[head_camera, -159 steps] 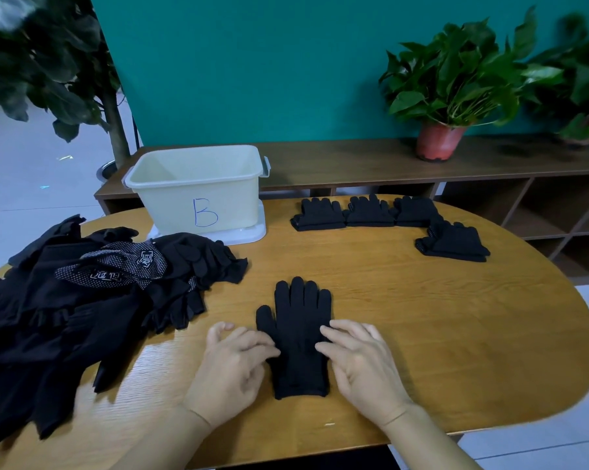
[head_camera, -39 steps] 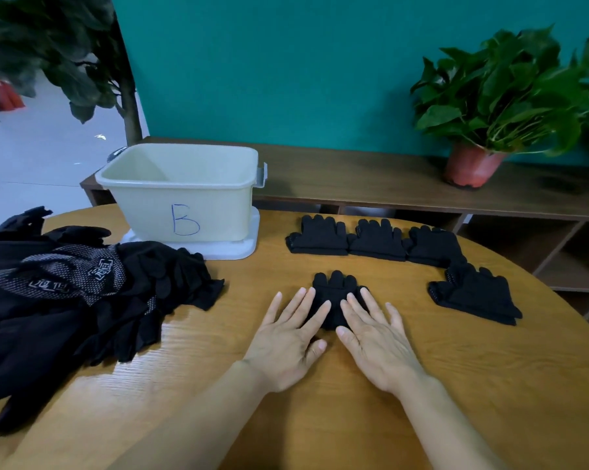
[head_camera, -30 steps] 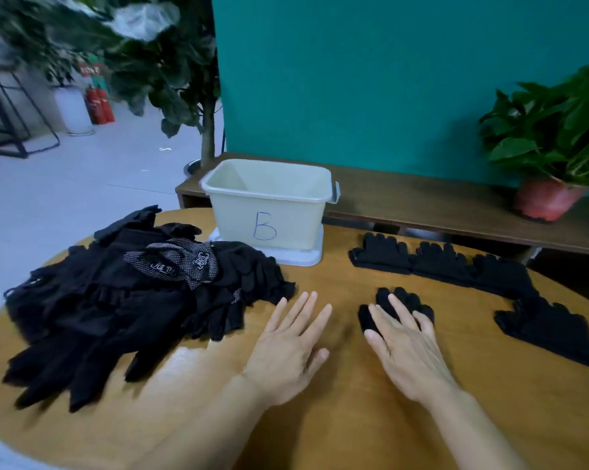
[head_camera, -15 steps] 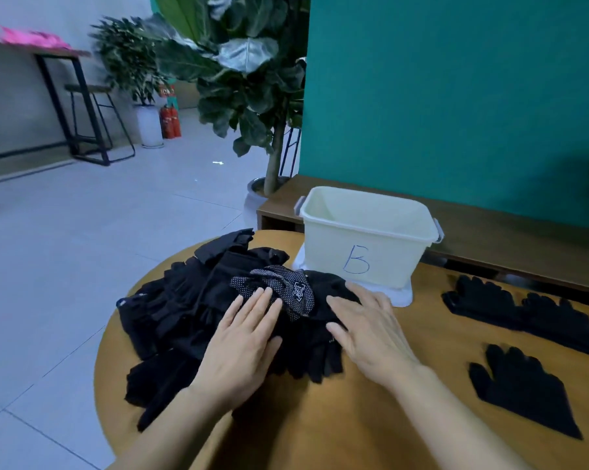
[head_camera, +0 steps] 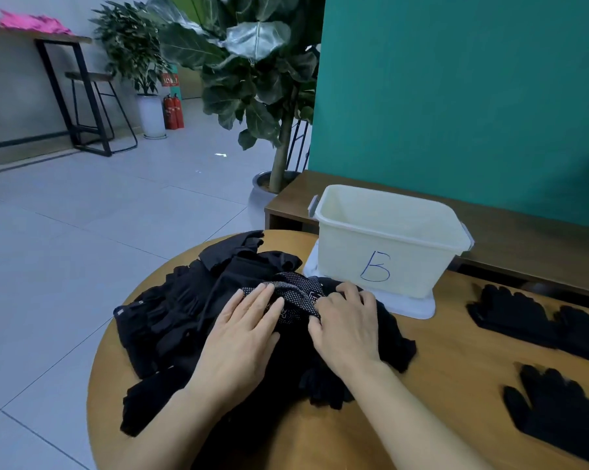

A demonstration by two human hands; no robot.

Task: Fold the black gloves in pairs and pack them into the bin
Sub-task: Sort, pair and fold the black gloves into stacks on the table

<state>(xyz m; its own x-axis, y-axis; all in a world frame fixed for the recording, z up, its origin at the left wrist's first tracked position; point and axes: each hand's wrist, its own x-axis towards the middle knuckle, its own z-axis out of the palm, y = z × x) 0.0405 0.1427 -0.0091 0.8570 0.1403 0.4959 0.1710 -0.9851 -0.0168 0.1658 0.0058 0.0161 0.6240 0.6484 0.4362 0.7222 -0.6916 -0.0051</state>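
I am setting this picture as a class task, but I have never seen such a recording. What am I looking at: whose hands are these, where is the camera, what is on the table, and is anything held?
There is no machine here. A person works with bare hands, and the one camera sits on their head, looking forward and down, so the arms enter from below. The left hand lies flat on a pile of black gloves, its fingertips on a dotted glove at the top. The right hand curls its fingers into the pile; whether it grips a glove cannot be told. Behind the pile stands a cream bin marked B, on a round wooden table. To the right, apart from the pile, lie folded gloves.
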